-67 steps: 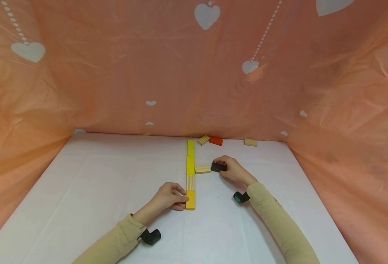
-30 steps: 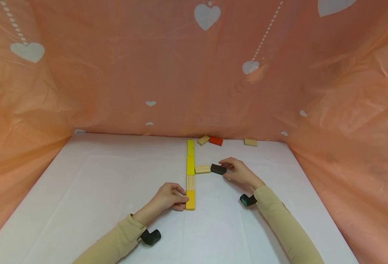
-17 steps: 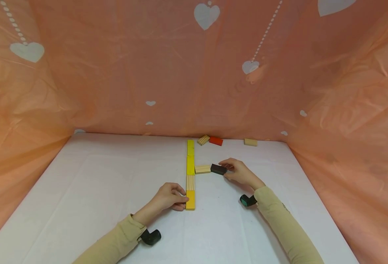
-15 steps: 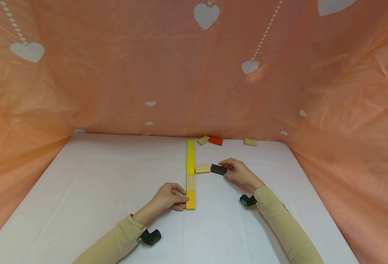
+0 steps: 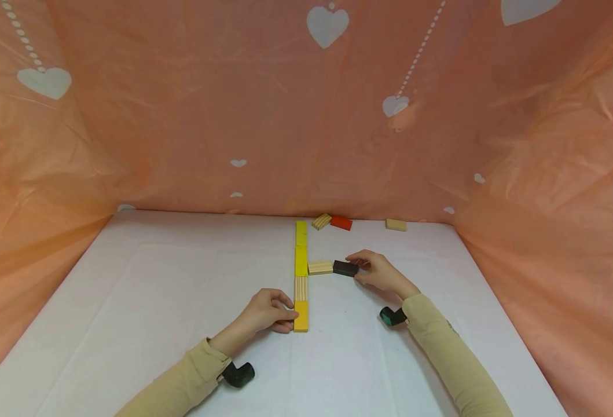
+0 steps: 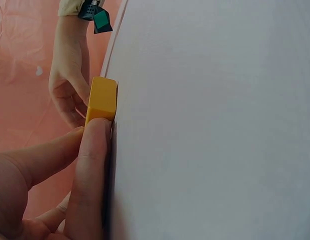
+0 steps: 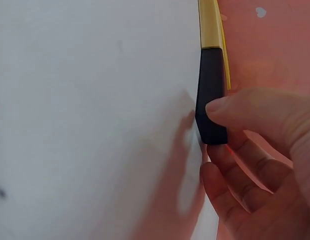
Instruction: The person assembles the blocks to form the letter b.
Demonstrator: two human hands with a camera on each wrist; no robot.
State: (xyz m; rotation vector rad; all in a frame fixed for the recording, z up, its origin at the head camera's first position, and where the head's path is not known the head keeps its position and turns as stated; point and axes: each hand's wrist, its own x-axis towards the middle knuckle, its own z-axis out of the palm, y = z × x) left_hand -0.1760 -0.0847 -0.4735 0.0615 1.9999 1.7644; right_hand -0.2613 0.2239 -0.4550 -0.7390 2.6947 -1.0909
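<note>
In the head view a straight column of flat wooden blocks lies on the white surface. Two yellow blocks [image 5: 301, 260] are at the far end, then a striped block [image 5: 301, 288] and an orange-yellow block [image 5: 301, 321] nearest me. My left hand [image 5: 264, 310] touches that last block from its left with extended fingertips. To the column's right lies a pale striped block [image 5: 320, 267], set crosswise, with a black block [image 5: 345, 268] at its right end. My right hand [image 5: 381, 272] pinches the black block's right end; the right wrist view shows the thumb on its side.
Along the far edge lie a striped block [image 5: 321, 222], a red block [image 5: 341, 223] and a plain pale block [image 5: 396, 225]. Behind them hangs an orange curtain [image 5: 207, 116] with white hearts, which also closes off both sides of the white table surface [image 5: 181, 260].
My right hand has slid from over the black block to its right end. The black block has shifted slightly towards me. My left hand stays in place.
</note>
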